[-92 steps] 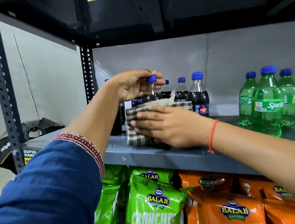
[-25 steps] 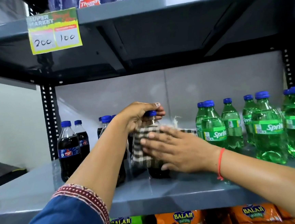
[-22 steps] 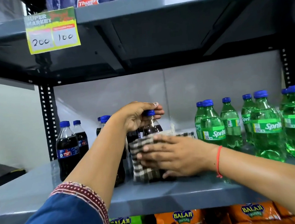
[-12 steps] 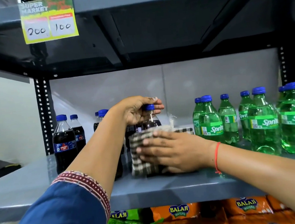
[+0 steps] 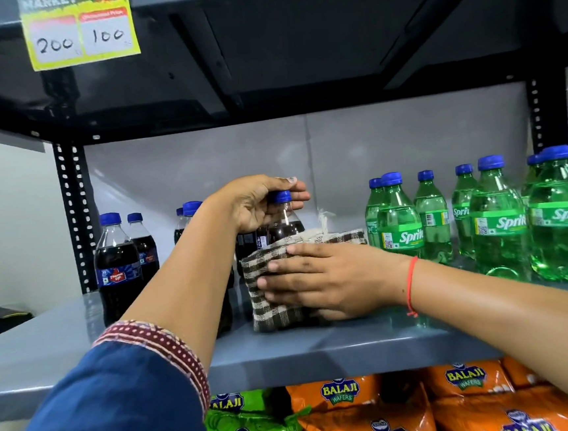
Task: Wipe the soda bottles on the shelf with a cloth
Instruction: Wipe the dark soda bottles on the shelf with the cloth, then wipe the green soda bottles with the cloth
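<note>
A dark cola bottle [image 5: 285,222] stands upright on the grey shelf [image 5: 322,353], near its front edge. The left hand [image 5: 257,202] curls closed over its neck and blue cap [image 5: 281,196], forearm reaching up from a blue sleeve [image 5: 121,408]. The right hand [image 5: 329,280] presses a brown-checked cloth [image 5: 271,285] flat-fingered around the bottle's body. Right of the bottle stand green Sprite bottles [image 5: 497,220]; left of it, Thums Up bottles [image 5: 117,264]. Compared with half a second ago, both hands keep the same hold, and the view has tilted slightly downward.
</note>
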Demonstrator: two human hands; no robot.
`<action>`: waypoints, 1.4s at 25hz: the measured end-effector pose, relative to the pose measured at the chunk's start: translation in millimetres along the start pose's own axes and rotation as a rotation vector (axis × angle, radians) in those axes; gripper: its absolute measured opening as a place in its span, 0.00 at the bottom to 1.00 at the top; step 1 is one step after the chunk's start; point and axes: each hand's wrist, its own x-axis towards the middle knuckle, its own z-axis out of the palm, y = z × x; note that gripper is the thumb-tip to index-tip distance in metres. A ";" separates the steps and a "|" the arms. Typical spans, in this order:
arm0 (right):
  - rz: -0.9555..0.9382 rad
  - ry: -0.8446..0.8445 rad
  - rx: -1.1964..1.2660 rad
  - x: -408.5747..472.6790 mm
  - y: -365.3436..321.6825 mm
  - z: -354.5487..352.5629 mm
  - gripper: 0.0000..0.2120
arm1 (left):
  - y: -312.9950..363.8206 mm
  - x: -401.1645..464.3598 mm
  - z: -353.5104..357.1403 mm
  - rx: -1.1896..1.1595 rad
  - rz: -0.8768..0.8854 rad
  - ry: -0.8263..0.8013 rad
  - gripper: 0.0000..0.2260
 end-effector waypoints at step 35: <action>0.165 -0.116 0.043 -140.3 19.3 -11.5 0.27 | 16.7 47.9 138.9 0.152 0.133 0.093 0.04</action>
